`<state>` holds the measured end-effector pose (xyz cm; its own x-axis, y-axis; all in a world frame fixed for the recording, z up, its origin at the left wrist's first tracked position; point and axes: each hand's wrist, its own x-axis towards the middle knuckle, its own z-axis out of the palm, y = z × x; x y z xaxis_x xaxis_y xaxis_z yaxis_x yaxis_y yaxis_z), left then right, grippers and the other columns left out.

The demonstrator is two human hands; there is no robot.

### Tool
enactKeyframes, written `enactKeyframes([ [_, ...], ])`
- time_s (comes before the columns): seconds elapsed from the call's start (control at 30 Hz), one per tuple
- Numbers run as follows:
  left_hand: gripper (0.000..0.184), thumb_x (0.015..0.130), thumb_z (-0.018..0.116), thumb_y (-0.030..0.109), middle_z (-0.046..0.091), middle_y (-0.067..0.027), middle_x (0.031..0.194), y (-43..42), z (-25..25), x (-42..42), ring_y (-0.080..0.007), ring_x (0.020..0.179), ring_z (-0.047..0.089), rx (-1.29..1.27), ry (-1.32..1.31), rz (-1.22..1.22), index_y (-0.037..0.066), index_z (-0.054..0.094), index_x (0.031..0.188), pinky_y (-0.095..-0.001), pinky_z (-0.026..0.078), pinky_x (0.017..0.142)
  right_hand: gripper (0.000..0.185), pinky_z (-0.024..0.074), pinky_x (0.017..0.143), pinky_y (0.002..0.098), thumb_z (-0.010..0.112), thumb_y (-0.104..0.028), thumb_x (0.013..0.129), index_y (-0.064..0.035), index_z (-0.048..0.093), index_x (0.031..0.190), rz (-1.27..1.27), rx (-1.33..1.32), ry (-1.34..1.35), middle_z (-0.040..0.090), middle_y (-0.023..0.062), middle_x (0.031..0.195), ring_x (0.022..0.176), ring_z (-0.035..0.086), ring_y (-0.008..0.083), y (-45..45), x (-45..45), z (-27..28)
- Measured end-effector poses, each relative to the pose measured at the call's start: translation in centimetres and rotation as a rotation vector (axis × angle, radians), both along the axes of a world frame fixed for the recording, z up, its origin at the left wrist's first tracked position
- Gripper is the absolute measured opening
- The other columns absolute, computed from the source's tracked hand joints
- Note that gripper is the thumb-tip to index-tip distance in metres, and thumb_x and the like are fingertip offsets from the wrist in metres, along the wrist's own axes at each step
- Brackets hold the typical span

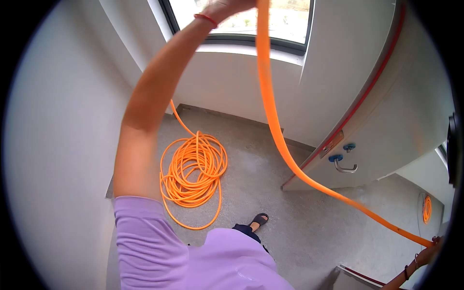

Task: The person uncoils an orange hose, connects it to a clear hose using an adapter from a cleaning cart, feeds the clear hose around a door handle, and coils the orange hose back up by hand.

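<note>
You spread your arms, apparently to hold the orange cable [278, 133] clear of the floor [246, 150]: your right hand [435, 245] closes round it at near right, but your left hand [231, 7] is cropped, its grip impossible to tell. The span's long axis curves from far middle to near right; a loose coil [209, 175] lies left, likely to avoid kinks.

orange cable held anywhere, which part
Right hand holds the orange cable by its lower right stretch; any grip by the left hand falls outside frame.
</note>
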<state>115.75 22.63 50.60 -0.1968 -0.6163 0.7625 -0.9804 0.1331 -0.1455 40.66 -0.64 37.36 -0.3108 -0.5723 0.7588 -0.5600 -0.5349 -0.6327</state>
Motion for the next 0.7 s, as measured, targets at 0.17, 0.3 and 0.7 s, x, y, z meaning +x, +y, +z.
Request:
enactKeyframes([
  [0.17,0.008,0.083,0.058,0.014,0.057,-0.0052,0.083,-6.7,-12.7,-11.1,-0.0181,0.073,0.055,0.526,0.210,-0.376,0.008,0.057,0.088,-0.0277,0.046,0.063,0.028,0.0420,0.086,0.0440,0.045,-0.020,0.087,0.0054,0.054,0.096,-0.202,-0.084,0.185,0.057,0.0166,0.087,0.089,0.052,0.0296,0.7,-6.6,4.2],
  [0.3,0.007,0.083,0.059,0.013,0.058,-0.0043,0.082,-4.0,-18.3,-10.9,-0.0179,0.074,0.056,0.592,0.416,-0.221,0.008,0.058,0.088,-0.0278,0.046,0.065,0.028,0.0410,0.088,0.0468,0.044,-0.020,0.087,0.0037,0.058,0.090,-0.448,-0.100,0.477,0.059,0.0171,0.084,0.087,0.054,0.0317,-1.0,-11.2,4.6],
  [0.7,0.005,0.090,0.047,0.008,0.057,-0.0180,0.098,14.1,-8.0,-37.9,-0.0293,0.091,0.061,0.243,0.522,0.230,0.010,0.051,0.089,-0.0350,0.048,0.083,0.037,0.0276,0.037,0.0134,0.051,-0.011,0.087,-0.0009,0.043,0.121,1.254,0.298,0.115,0.048,-0.0036,0.072,0.045,0.037,-0.0005,-6.3,9.6,-13.4],
])
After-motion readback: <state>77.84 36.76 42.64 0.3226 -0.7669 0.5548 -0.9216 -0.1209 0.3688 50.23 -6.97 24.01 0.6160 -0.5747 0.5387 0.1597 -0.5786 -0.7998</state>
